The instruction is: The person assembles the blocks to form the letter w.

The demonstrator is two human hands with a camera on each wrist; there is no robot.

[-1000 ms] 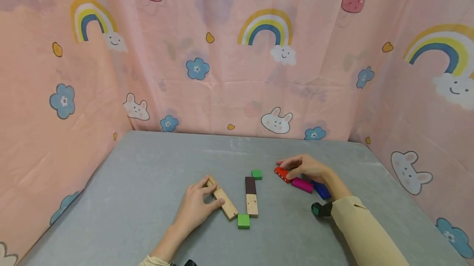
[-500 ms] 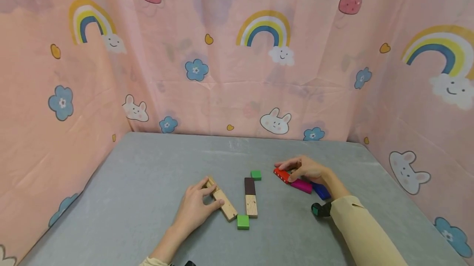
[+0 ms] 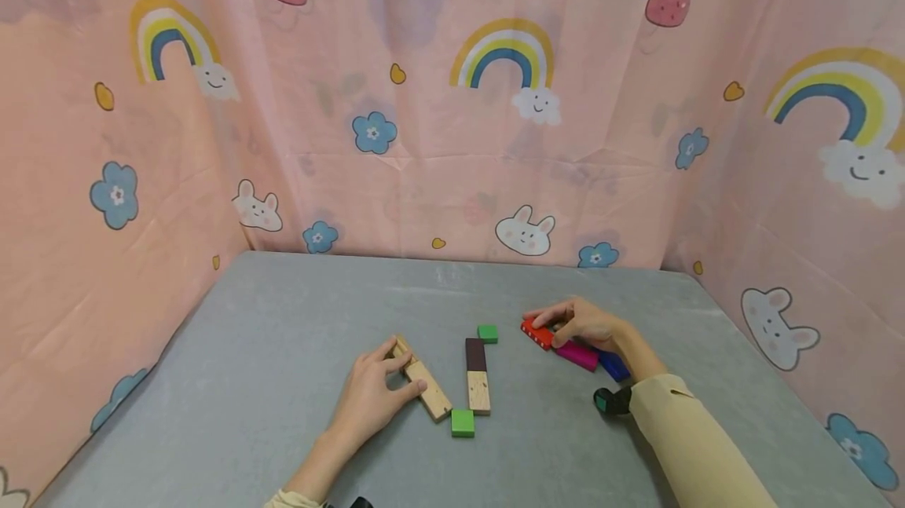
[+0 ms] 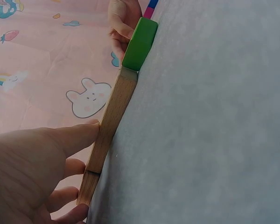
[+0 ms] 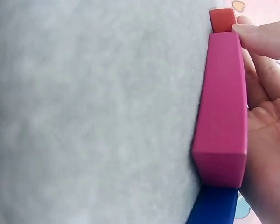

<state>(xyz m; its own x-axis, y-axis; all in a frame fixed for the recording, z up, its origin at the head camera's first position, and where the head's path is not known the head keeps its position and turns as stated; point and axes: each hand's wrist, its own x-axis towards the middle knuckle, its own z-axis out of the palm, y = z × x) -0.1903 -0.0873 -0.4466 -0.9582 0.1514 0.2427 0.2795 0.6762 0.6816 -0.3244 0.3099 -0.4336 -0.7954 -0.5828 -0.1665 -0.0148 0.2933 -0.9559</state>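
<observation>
Altogether two green cubes [image 3: 463, 422], each hand clamped: left hand [image 3: 373, 393] on plain plank [image 3: 423, 379], right hand [image 3: 583, 323] on red block [image 3: 536, 334].

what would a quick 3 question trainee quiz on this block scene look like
1. True or false: the left hand holds the light wooden block.
2. Which block does the right hand grip? A red block B magenta block C near green cube
3. Fill in: the block behind the magenta one, under the right wrist, is ____.

Key: 1 true; 2 A; 3 blue
</observation>
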